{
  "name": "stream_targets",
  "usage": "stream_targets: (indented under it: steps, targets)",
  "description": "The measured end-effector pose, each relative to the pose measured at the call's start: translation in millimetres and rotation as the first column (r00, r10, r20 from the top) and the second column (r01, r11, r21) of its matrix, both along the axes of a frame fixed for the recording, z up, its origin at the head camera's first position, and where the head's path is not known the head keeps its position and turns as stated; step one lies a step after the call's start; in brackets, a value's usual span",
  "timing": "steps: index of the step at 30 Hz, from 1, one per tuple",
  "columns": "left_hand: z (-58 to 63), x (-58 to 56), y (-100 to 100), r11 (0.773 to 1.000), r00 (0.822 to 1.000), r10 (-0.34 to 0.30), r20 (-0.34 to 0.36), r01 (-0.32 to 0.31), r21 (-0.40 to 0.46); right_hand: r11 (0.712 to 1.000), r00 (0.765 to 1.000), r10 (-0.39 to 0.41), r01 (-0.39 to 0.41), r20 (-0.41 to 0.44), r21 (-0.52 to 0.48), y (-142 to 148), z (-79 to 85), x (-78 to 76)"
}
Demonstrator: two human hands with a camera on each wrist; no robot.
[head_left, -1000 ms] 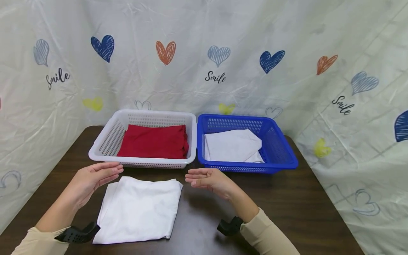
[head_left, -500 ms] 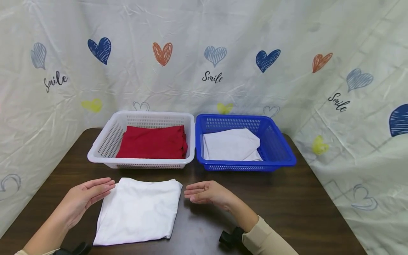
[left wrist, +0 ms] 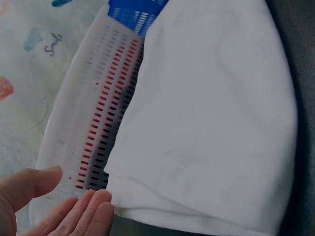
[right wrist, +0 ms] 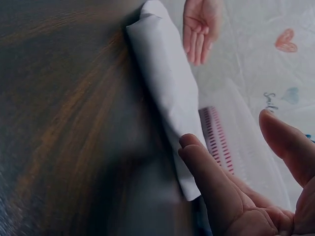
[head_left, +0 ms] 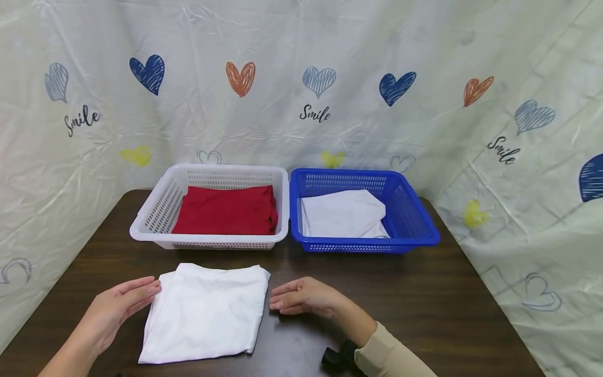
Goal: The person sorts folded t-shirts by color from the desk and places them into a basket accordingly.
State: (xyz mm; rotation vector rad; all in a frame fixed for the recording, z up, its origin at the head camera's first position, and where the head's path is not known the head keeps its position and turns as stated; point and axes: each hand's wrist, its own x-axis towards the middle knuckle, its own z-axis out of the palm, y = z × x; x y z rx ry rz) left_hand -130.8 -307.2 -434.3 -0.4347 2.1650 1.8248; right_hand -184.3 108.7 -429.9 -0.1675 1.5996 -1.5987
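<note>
A folded white cloth lies on the dark table, its layers showing along the left edge. Beside that left edge is my left hand, fingers extended; in the left wrist view its fingertips come close to the cloth's corner, and I cannot tell whether they touch. My right hand hovers just off the cloth's right edge, fingers loosely bent and holding nothing. The right wrist view shows the thumb spread away from the fingers, with the cloth beyond them.
Behind the cloth stands a white basket with folded red fabric in it. A blue basket to its right holds folded white fabric. A curtain printed with hearts hangs behind the brown table.
Both hands have drawn back toward the person, from near the cloth's far corners to beside its left and right edges. The cloth and baskets have not moved.
</note>
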Motion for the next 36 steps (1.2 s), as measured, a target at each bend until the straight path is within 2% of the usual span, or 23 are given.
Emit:
stream_targets:
  steps: [5, 9, 16, 23, 31, 36]
  targets:
    - [-4.1, 5.7, -5, 0.998, 0.998, 0.06, 0.001, -0.06, -0.028, 1.0, 1.0, -0.005, 0.006, 0.018, -0.012, -3, -6.2, 1.7]
    - [-6.8, 8.4, -8, 0.995, 0.995, 0.088, 0.037, -0.086, -0.041, 1.0, 1.0, 0.001, -0.001, 0.025, 0.003, -6, -9.2, 2.4]
    - [-13.8, 7.5, -9, 0.996, 0.992, 0.078, 0.096, -0.074, -0.042, 1.0, 0.999, 0.005, -0.004, 0.054, -0.002, -9, -12.4, 2.1]
    - [-21.5, 9.6, -6, 0.995, 0.989, 0.095, 0.117, -0.099, 0.025, 1.0, 0.997, 0.015, -0.015, 0.071, -0.008, -11, -15.0, 2.1]
    - [-24.2, 9.4, -4, 0.994, 0.987, 0.09, 0.132, -0.098, 0.052, 0.999, 0.996, -0.019, 0.022, 0.089, -0.027, -12, -16.5, 3.9]
    - [-26.5, 8.0, -3, 0.995, 0.985, 0.084, 0.153, -0.09, 0.038, 0.997, 0.994, -0.055, 0.059, 0.089, -0.047, -17, -17.3, 5.0]
